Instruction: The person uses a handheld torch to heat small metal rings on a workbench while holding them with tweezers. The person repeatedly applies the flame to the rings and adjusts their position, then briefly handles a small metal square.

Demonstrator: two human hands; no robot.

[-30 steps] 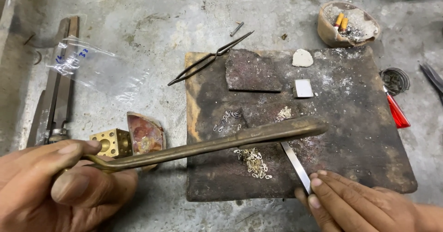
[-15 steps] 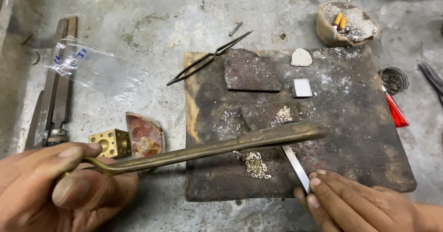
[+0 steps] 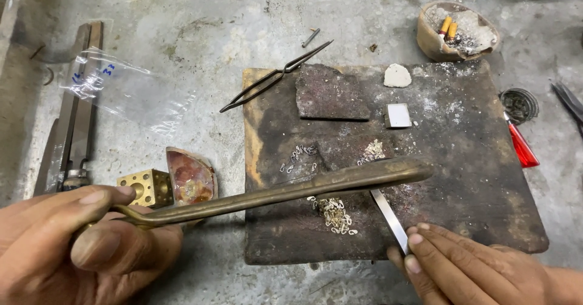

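the long brass-coloured metal blowpipe lies across the near half of the dark, scorched rectangular work board, its thicker rounded end hanging over the board's middle and its bent near end buried in my left hand. my left fingers and thumb are pressed together around that end, so the pipe runs out from my grip to the right and slightly up. my right hand sits at the board's near right corner, fingertips pinching the lower end of a thin flat silvery metal strip, which slants up under the pipe's tip. just beside that strip, on the board's near middle, lies a small heap of pale metal chain links, with a few more links scattered just behind the pipe. on the board's far half rest a dark flat slab, a small white square block and a whitish lump. black wire tweezers cross the board's far left corner. left of the board stand a brass cube with round hollows and a reddish broken dish. beyond its far right corner sits a clay bowl of ash.
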